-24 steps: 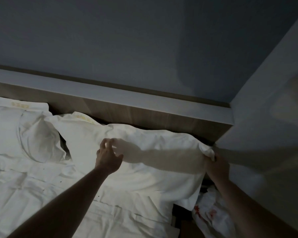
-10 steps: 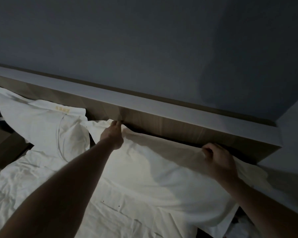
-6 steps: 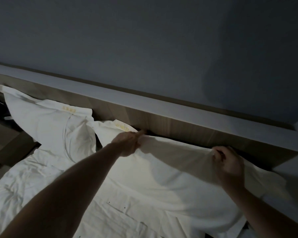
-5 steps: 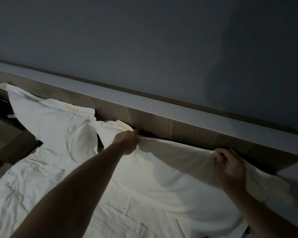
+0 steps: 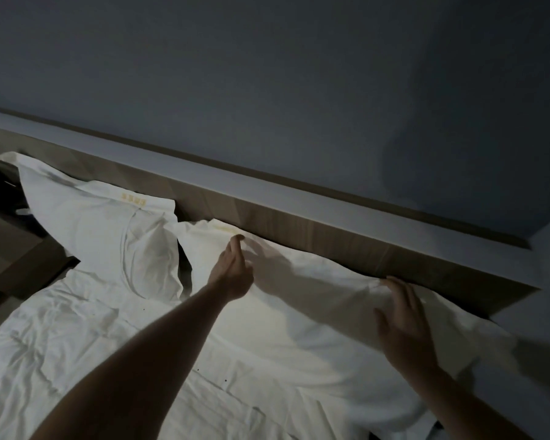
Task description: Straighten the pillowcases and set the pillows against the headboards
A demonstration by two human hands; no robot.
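Pillow on the right (image 5: 299, 315): white, lying along the wooden headboard (image 5: 346, 246), its upper edge meeting the board's lower face and its right end running past the board's corner toward the dim wall beside it. Your left hand (image 5: 232, 271) reaches over the pillow's upper left part; the fingers are drawn together with their tips close to the top hem, next to a small yellow embroidered mark (image 5: 224, 229). Whether the tips actually pinch the cloth cannot be told in this light. Your right hand (image 5: 404, 325) lies flat on the pillow's right part, fingers spread and straight, with the fingertips (image 5: 394, 282) at the seam where pillow and headboard meet. A second pillow (image 5: 108, 230) sits to the left, also against the headboard, its case creased and folded in at the right end and bearing the same yellow mark near its top edge. Both pillows rest on a rumpled white sheet (image 5: 61, 344). A grey wall (image 5: 267, 90) rises above the headboard's pale top ledge.
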